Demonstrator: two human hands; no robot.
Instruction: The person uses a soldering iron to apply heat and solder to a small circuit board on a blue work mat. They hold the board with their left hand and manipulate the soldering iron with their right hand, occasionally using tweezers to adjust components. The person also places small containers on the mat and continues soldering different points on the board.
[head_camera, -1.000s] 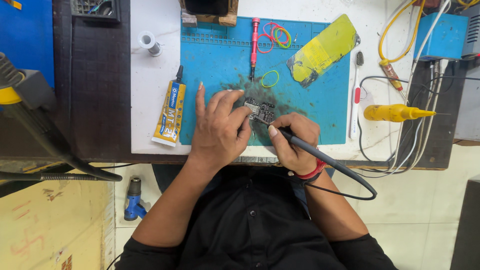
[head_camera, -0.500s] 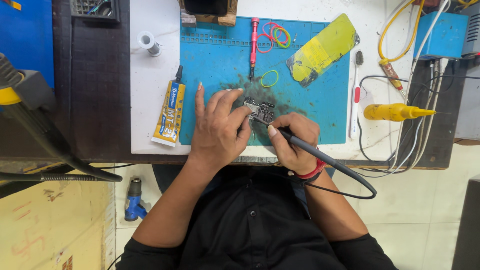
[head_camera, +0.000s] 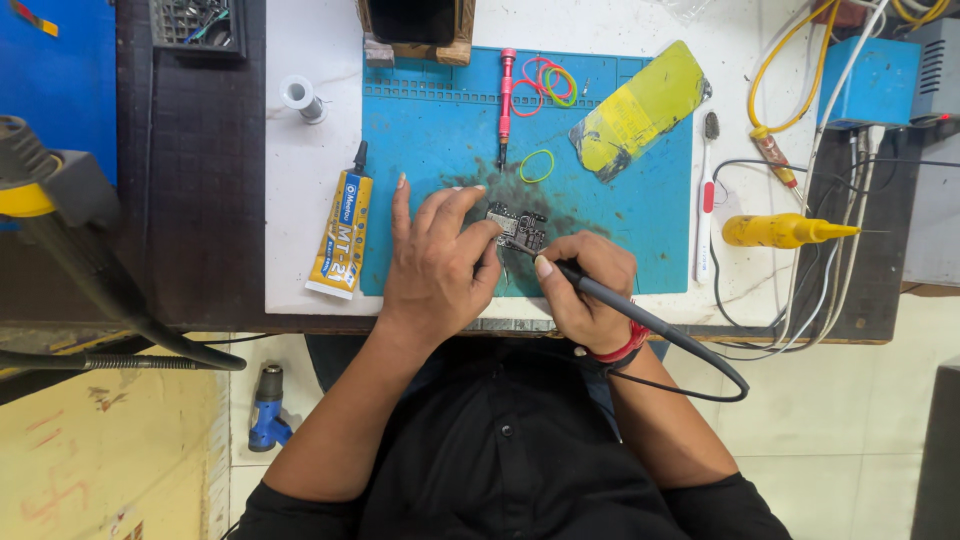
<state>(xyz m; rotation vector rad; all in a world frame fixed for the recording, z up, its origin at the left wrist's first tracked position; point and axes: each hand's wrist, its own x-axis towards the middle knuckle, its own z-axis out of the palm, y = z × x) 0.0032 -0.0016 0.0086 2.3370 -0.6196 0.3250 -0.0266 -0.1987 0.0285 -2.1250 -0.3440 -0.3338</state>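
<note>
**Blue mat, small board pinned between two hands**

Head view, looking straight down on a workbench.

Blue mat (head_camera: 440, 150) spread over a white table (head_camera: 300, 200), stained dark around the middle. Small dark board (head_camera: 517, 228) lying flat on that stain, just ahead of both hands, long axis running roughly left to right with a slight tilt.

Left hand (head_camera: 435, 265) pressed down beside the board's left edge, fingers half spread, fingertips touching the board and steadying it; not closed around anything. Right hand (head_camera: 583, 285) curled tight on a black iron (head_camera: 600, 298), pen-style, tip aimed up and left at the board's near right corner. Whether the tip touches the board: cannot tell, too small. Iron's cord (head_camera: 700, 360) looping back past the wrist and off the table edge.

Both hands about equally near the board, left from the left side, right from below and right.

Around: glue tube (head_camera: 340, 235) left of the mat, solder spool (head_camera: 300, 97) above it, red screwdriver (head_camera: 507, 95) upright near the mat's top, coloured bands (head_camera: 545, 80), yellow sheet (head_camera: 640, 110), brush (head_camera: 708, 200), yellow bottle (head_camera: 780, 230) on its side at right.
</note>
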